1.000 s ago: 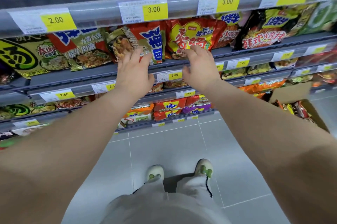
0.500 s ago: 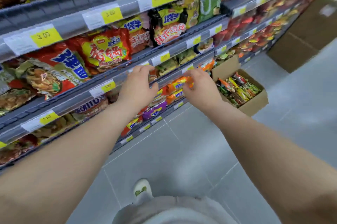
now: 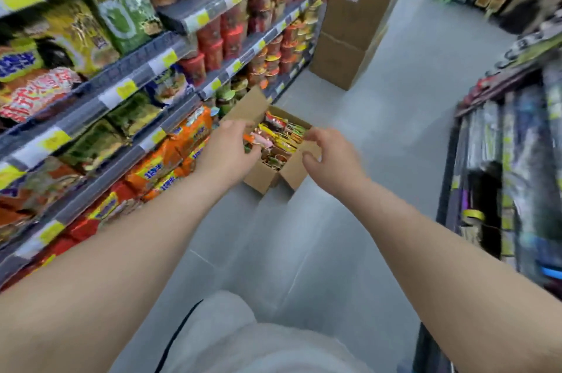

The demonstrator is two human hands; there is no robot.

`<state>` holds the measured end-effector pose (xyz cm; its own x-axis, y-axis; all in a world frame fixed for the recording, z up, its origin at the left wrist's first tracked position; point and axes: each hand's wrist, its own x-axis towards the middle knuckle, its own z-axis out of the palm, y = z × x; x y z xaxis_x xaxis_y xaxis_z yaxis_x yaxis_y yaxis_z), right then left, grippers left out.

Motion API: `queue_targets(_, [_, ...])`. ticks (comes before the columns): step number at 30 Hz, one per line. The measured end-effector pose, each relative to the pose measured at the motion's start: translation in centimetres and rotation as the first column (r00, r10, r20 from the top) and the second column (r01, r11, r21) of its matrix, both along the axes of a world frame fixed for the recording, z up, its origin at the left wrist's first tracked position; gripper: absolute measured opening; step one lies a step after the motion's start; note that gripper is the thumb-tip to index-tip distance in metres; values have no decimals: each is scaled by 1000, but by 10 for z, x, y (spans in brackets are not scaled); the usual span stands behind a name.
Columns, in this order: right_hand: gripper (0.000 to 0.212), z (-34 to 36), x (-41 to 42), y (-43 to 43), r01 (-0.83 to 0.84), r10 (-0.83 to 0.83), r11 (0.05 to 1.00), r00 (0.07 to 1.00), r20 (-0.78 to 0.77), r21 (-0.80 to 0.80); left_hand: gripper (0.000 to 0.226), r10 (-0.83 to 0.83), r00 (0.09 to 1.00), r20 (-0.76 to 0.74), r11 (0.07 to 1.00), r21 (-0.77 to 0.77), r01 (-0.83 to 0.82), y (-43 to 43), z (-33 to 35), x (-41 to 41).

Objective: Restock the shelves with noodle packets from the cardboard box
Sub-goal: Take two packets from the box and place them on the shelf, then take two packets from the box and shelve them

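Stock for the shelves [image 3: 133, 68] sits low and ahead: the cardboard box [image 3: 264, 179] stands open on the floor [image 3: 349, 190], close against the foot of the shelving on the person's left, and the noodle packets [image 3: 281, 137] fill it, packed side by side on edge with their top seams up. Their long edges seem to run across the box from the shelf side toward the aisle, though blur makes this uncertain. Both arms are stretched out toward the box. The left hand [image 3: 229, 149] lies over the box's near left corner, in front of the packets, and is the nearer of the two to them. Its fingertips are hidden behind the back of the hand, so I cannot tell whether its grip touches a packet or is closed on one. The right hand [image 3: 330, 160] is above the near right flap, beside the packets rather than over them. Its grip is slack, thumb and half-curled fingers apart with nothing between them. The packets lie forward of and below both hands, so the pick likely calls for a downward reach, fingers set across the thin faces of a bundle, led by the left hand.
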<state>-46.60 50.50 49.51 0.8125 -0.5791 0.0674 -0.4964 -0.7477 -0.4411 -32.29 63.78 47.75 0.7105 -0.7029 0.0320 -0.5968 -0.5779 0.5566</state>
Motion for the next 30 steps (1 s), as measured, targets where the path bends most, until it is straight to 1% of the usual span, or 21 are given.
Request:
queue_targets(4, [34, -14, 5, -62, 48, -48, 999, 999, -9, 20, 46, -67, 998, -21, 998, 20, 67, -66, -9, 16])
queue_targets(7, [32, -25, 33, -118, 69, -68, 997, 997, -31, 32, 47, -114, 993, -22, 993, 10, 114, -128, -16, 46])
queue_targets(10, [33, -26, 69, -172, 73, -70, 996, 996, -63, 50, 45, -108, 992, -61, 994, 1, 109, -190, -22, 83])
queue_targets(14, [34, -19, 111, -242, 86, -78, 994, 990, -115, 63, 45, -124, 987, -98, 991, 34, 128, -267, -16, 126])
queue_targets(19, [35, -15, 149, -318, 74, -67, 996, 991, -114, 56, 46, -118, 990, -81, 990, 64, 123, -343, -8, 166])
queue_targets(25, [35, -30, 200, -424, -33, 45, 996, 989, -139, 87, 44, -18, 997, -81, 995, 96, 26, -424, -23, 203])
queue_targets(28, [35, -34, 224, -481, -141, 153, 985, 980, -127, 103, 40, 72, 991, -114, 992, 113, -59, -464, -32, 213])
queue_targets(30, [35, -32, 241, -521, -214, 228, 970, 966, -120, 117, 37, 147, 984, -97, 982, 137, -133, -491, -33, 216])
